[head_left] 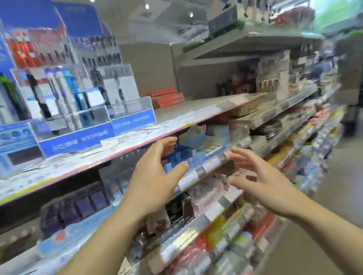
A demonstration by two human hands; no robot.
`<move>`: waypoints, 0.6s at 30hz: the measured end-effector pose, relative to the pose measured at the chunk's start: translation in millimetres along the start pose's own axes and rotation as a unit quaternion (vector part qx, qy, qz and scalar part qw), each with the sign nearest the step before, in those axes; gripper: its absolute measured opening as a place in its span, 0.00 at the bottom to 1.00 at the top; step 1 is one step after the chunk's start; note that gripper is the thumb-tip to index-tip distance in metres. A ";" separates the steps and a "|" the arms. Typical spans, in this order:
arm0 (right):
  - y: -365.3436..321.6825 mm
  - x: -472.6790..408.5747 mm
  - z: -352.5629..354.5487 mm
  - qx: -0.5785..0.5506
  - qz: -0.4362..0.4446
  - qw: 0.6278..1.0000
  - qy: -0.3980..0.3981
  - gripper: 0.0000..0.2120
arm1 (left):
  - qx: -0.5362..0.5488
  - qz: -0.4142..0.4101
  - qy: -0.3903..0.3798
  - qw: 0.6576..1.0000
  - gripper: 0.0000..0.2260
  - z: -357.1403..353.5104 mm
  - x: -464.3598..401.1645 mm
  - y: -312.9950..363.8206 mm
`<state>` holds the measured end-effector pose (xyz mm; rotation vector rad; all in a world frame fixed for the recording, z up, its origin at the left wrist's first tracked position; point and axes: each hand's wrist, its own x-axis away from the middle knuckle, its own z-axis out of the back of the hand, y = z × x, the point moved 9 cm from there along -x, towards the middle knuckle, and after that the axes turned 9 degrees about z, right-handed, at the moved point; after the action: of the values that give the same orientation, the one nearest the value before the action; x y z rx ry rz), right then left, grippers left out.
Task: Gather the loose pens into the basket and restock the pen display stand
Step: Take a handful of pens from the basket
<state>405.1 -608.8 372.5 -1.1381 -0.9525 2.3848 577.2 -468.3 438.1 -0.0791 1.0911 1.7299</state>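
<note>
The frame is blurred by motion. Clear acrylic pen display stands (71,113) with blue fronts hold upright pens on the shelf top (175,116) at the left. A woven basket (248,107) lies further right on the same shelf. My left hand (155,180) is raised in front of the shelf below, fingers spread and holding nothing. My right hand (259,181) hovers to its right, fingers spread and empty. Both hands are below the stands and the basket. No loose pens can be made out.
Red boxes (166,98) are stacked behind the stands. Lower shelves (201,230) are packed with small stationery boxes and price strips. An upper shelf (245,43) overhangs at the right. The aisle floor (336,224) runs along the right side.
</note>
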 end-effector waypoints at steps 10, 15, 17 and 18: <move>78.6 -123.1 70.6 0.040 0.041 0.998 0.008 0.32 | -0.067 0.009 -0.038 0.997 0.21 -75.3 -176.4 36.5; 118.3 -205.8 95.1 0.090 0.082 0.992 0.035 0.30 | -0.126 0.034 -0.058 0.990 0.33 -114.8 -274.3 22.2; 136.6 -239.9 109.7 0.100 0.087 0.990 0.043 0.28 | -0.147 0.035 -0.077 0.986 0.35 -137.3 -309.0 16.4; 146.2 -255.7 117.1 0.105 0.085 0.990 0.043 0.28 | -0.149 0.036 -0.086 0.984 0.35 -148.7 -324.2 13.5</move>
<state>472.3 -903.7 467.5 -1.2714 -0.5809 2.4752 651.1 -805.5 528.8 -0.0754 0.7115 1.9162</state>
